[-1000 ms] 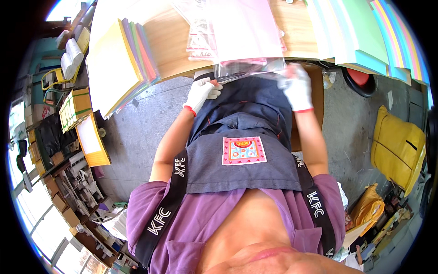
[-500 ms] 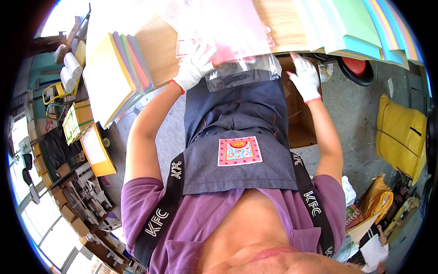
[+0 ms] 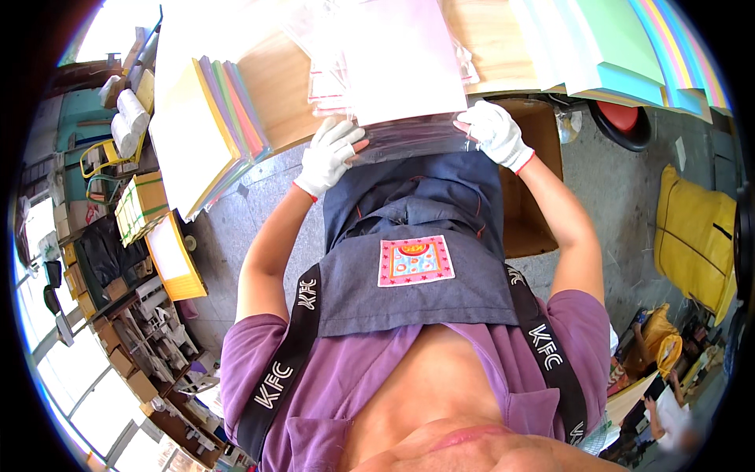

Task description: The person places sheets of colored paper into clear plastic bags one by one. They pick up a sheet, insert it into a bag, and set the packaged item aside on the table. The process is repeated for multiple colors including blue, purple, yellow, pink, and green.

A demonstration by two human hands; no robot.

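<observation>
A stack of pale pink sheets (image 3: 405,67) lies at the table's near edge, partly in a clear plastic bag. The bag's loose open end (image 3: 413,140) hangs past the edge over my lap. White-gloved, with bare fingertips, my left hand (image 3: 329,156) pinches the left side of this plastic. At the other side my right hand (image 3: 497,135), gloved the same way, has its fingers closed on the film's corner. More clear bags with red edge strips (image 3: 330,90) lie beneath the pink sheets.
Coloured paper stacks stand at the left (image 3: 197,134) and right (image 3: 621,47) of the wooden table (image 3: 275,86). Below are an open cardboard box (image 3: 528,212) and a red-and-black round object (image 3: 617,122). A yellow sack (image 3: 692,236) lies right; another person (image 3: 672,417) is at lower right.
My right hand has come left from beside the box onto the bag's corner. My left hand has moved slightly down to the bag's left side. The plastic end is now stretched between them.
</observation>
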